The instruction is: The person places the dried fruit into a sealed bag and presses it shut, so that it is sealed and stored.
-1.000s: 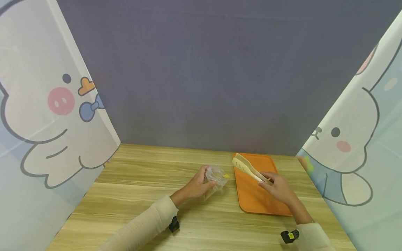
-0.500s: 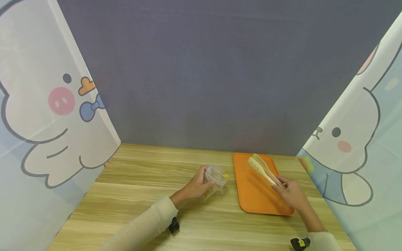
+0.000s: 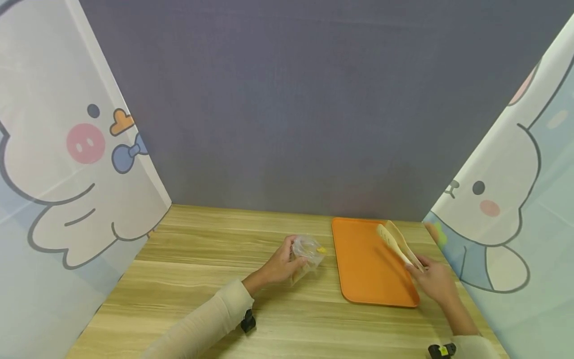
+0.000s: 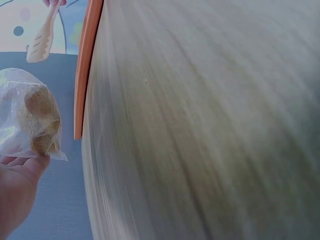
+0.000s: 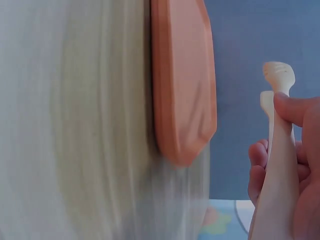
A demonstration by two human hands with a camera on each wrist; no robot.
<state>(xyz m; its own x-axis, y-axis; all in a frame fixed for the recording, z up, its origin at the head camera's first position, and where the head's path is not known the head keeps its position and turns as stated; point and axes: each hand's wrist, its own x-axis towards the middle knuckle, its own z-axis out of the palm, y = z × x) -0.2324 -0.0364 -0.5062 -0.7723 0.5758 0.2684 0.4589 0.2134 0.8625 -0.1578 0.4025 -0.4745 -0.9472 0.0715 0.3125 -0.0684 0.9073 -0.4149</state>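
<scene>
My left hand [image 3: 279,265] grips a clear plastic bag [image 3: 308,248] above the table, left of the orange tray [image 3: 365,274]. In the left wrist view the bag holds brown, bread-like pieces [image 4: 41,117]. A small yellow patch shows at the bag's right side in the head view. My right hand [image 3: 434,280] holds cream tongs [image 3: 396,245] over the tray's right edge, with the slotted tips apart and pointing away from me. Nothing shows between those tips. Thumb and fingers wrap the tongs [image 5: 280,170] in the right wrist view.
The tray lies on a wood-grain table [image 3: 215,249]. A grey panel [image 3: 287,109] rises behind the table. Printed cartoon panels stand on the left [image 3: 54,209] and right [image 3: 511,209]. No item is visible on the tray.
My right hand has moved right and slightly toward me with the tongs, from the tray's left and middle to its right edge. My left hand and the bag have stayed almost still.
</scene>
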